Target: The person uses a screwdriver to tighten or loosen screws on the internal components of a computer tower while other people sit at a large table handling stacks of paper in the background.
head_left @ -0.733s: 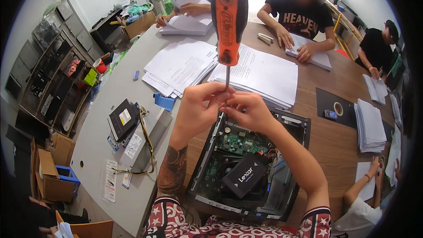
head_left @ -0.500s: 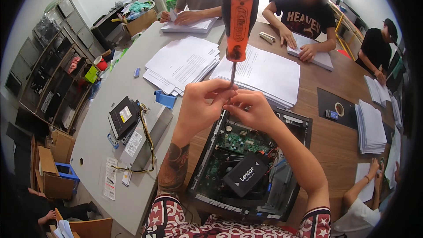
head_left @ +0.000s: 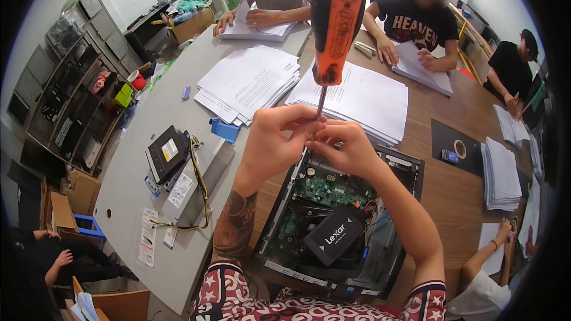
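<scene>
A screwdriver with an orange and black handle point(head_left: 337, 30) stands upright before me, its thin shaft pointing down. My left hand point(head_left: 279, 142) pinches the shaft low, near its tip. Right against it, the fingertips of my right hand point(head_left: 350, 150) are pressed together at the tip; whatever they hold is too small or hidden to make out. Below both hands lies an opened desktop computer case point(head_left: 297, 274), with a green circuit board point(head_left: 318, 189) inside. A black solid-state drive point(head_left: 336, 236) rests at a slant over the inner parts, near red and blue cables.
On the grey table at left are a metal power supply point(head_left: 205, 169), a black optical drive point(head_left: 168, 153) and a blue plastic piece point(head_left: 225, 130). Paper stacks point(head_left: 250, 83) point(head_left: 369, 101) lie beyond the case. A tape roll point(head_left: 460, 148) sits at right. Several people handle paper around the tables.
The screwdriver's handle has tilted slightly to the right, while my hands keep nearly the same pinch. Across the table, two people have lifted sheets from their paper stacks.
</scene>
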`<control>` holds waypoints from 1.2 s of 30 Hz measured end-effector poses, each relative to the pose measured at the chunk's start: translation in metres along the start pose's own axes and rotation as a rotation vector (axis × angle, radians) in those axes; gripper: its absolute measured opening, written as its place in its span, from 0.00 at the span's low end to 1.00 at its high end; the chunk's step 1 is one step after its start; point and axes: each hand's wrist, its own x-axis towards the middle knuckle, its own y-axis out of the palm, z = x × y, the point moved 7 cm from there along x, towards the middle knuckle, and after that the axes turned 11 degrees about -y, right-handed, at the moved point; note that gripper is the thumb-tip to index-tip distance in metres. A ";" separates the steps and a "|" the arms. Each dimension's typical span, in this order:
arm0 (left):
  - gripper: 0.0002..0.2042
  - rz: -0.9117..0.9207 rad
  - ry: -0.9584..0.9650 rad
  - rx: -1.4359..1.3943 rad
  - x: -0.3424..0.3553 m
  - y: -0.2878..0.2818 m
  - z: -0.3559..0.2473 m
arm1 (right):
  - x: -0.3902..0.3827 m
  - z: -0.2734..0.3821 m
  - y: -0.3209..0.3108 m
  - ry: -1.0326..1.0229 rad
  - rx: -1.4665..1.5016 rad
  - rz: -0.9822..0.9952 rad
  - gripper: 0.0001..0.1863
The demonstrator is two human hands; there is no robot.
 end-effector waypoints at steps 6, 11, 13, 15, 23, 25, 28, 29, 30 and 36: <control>0.07 0.016 0.013 0.027 -0.001 0.001 -0.003 | -0.001 -0.003 0.001 -0.004 0.009 0.002 0.07; 0.07 0.019 0.039 0.071 0.000 0.001 -0.004 | 0.000 -0.003 0.002 0.023 -0.006 -0.009 0.09; 0.07 0.023 0.047 0.080 0.000 0.002 -0.004 | -0.001 -0.003 0.001 0.023 -0.019 -0.013 0.10; 0.07 0.009 0.021 0.093 0.001 0.002 -0.001 | -0.001 -0.003 0.002 0.043 -0.015 -0.004 0.10; 0.03 -0.075 -0.010 0.034 0.002 -0.005 0.001 | 0.001 0.003 0.004 0.021 0.026 0.052 0.06; 0.03 -0.075 -0.010 0.029 0.002 -0.005 0.001 | 0.000 0.003 0.006 0.031 0.024 0.070 0.06; 0.03 -0.068 -0.012 0.032 0.002 -0.004 0.000 | -0.001 0.001 0.008 0.019 0.062 0.073 0.06; 0.02 -0.078 -0.026 0.016 0.002 -0.004 0.002 | -0.002 -0.002 0.010 0.038 0.086 0.079 0.07; 0.02 -0.088 -0.040 0.001 0.003 -0.005 0.003 | -0.002 -0.004 0.011 0.058 0.111 0.086 0.07; 0.03 -0.050 -0.057 0.006 0.003 0.000 0.002 | -0.003 -0.002 0.010 0.044 0.081 0.139 0.10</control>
